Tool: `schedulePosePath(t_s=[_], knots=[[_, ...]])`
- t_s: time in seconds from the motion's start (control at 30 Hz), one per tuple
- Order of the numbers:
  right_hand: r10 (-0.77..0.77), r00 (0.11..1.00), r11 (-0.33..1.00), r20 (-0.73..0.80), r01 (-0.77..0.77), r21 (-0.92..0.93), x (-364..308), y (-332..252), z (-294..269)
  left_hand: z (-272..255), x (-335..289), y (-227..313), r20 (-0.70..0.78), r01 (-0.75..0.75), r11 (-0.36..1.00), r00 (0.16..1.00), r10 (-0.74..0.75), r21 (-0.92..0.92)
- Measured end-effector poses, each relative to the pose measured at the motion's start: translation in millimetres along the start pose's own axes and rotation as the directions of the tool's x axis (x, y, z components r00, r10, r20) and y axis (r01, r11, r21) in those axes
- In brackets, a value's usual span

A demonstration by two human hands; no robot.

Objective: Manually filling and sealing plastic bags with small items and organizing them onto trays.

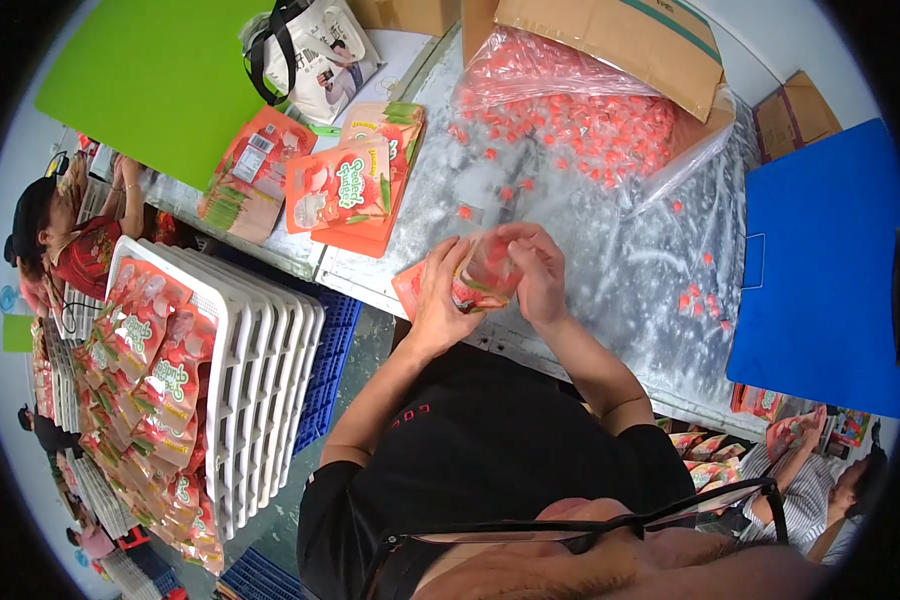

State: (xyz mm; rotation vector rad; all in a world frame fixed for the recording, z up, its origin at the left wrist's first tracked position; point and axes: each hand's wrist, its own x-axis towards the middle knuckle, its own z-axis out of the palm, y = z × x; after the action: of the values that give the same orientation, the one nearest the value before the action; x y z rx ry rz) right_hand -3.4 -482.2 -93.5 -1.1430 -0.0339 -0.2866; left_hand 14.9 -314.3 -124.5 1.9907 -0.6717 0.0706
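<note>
My left hand is wrapped around a red and green printed pouch, held upright over the table's near edge. At the pouch's top, my right hand has its fingers drawn together. Something reddish and see-through shows beside those fingertips, too blurred to name. Under my left hand, a flat red pouch lies partly hidden. Small red wrapped pieces are scattered on the metal table just beyond. A large heap of red wrapped pieces spills from a clear plastic liner in a tipped cardboard box.
Stacks of flat printed pouches lie at the table's left, near a white tote bag. White stacked trays bearing filled pouches stand at my left. A blue panel borders the right, a green panel the far left. Other people sit on both sides.
</note>
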Motion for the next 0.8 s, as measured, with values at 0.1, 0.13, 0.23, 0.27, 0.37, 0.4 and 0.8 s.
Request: schedulePosePath(t_s=[0.1,0.13,0.23,0.27,0.37,0.4,0.8], knots=[[-0.009,0.997,0.987,0.073,0.02,-0.16,-3,-11,8,0,1,0,-0.026,-0.008,1.0,1.0,0.008,-0.021],[-0.015,0.998,0.986,0.068,0.026,-0.166,-3,-11,5,-1,2,2,-0.039,-0.004,1.0,0.999,0.003,-0.03],[-0.06,0.979,0.907,0.193,0.135,-0.4,3,-3,-14,-2,4,2,-0.067,0.014,0.997,0.998,-0.02,-0.079],[-0.222,0.954,0.769,0.203,0.299,-0.565,17,1,-28,-4,4,1,-0.08,-0.004,0.998,0.997,-0.001,-0.065],[-0.526,0.826,0.146,0.202,0.322,-0.935,77,25,-98,-9,1,-2,-0.132,-0.006,0.989,0.991,-0.014,-0.147],[-0.505,0.854,0.114,0.128,0.212,-0.971,94,34,-134,-12,1,0,-0.128,-0.013,0.989,0.992,-0.006,-0.148],[-0.167,0.978,-0.204,0.125,0.09,-0.975,108,75,-193,-23,-15,-17,-0.177,0.07,0.988,0.98,-0.094,-0.135]])
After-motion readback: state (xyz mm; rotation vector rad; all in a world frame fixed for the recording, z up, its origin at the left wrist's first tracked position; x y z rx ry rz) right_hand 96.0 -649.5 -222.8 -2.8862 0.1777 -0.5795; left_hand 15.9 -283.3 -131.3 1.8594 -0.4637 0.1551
